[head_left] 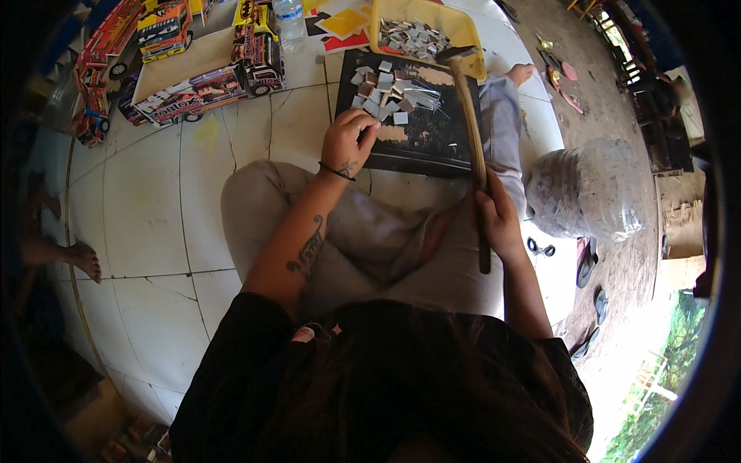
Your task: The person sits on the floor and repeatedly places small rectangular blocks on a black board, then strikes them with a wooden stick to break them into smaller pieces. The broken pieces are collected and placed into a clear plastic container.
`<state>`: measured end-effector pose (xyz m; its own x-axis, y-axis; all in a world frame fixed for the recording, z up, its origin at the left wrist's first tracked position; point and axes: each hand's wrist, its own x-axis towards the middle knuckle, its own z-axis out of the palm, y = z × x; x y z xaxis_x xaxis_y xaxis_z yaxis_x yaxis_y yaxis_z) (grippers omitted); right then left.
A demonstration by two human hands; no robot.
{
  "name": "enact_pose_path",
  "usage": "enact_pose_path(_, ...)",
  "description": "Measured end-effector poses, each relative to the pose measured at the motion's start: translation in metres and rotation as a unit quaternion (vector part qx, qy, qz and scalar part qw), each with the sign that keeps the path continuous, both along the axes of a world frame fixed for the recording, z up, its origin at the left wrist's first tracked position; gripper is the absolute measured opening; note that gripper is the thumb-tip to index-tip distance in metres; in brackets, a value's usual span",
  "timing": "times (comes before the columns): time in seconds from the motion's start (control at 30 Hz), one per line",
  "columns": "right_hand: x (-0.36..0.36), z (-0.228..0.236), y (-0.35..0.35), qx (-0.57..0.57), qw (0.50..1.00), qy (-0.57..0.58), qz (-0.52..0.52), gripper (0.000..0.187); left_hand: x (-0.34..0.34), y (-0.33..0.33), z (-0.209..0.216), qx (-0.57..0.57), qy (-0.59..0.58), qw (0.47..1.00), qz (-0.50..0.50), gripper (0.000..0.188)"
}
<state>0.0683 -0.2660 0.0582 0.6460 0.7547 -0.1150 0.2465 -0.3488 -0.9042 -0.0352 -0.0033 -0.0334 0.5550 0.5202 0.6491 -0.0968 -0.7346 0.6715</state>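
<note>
My right hand [500, 214] is closed around the wooden handle of a hammer [472, 127], held upright with its metal head at the far end, beside the yellow tray. My left hand [349, 144] rests at the near left edge of a black board [455, 158], fingers curled together; whatever they pinch, if anything, is hidden. Just beyond those fingertips lies a loose pile of small square grey and brown pieces [377, 94]. Several thin nails [421, 98] are spread on the board to the right of the pile.
A yellow tray [373, 27] of similar pieces stands beyond the board. Toy trucks [204, 100] and a plastic bottle [289, 17] are at the far left. To the right sit a plastic-wrapped bundle [590, 189] and sandals [588, 262]. Another person's foot [83, 261] shows at left.
</note>
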Motion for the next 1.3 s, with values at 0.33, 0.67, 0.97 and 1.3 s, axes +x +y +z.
enact_pose_path(0.33,-0.06,0.049,-0.011,-0.096,0.953,-0.28,0.072,0.059,0.001,-0.001,0.003,0.019,-0.014,1.0,-0.002,0.004)
enact_pose_path(0.67,-0.063,0.056,-0.01,-0.124,0.945,-0.291,0.084,0.066,0.0,0.0,-0.002,0.04,-0.007,0.999,0.01,0.005)
enact_pose_path(0.97,-0.056,0.046,-0.007,-0.076,0.967,-0.236,0.057,0.058,0.001,0.003,-0.005,0.018,0.01,1.0,0.001,0.009)
enact_pose_path(1.3,0.016,-0.032,0.005,-0.166,0.93,-0.311,-0.102,0.051,-0.006,-0.005,0.012,-0.034,0.051,0.998,0.015,0.008)
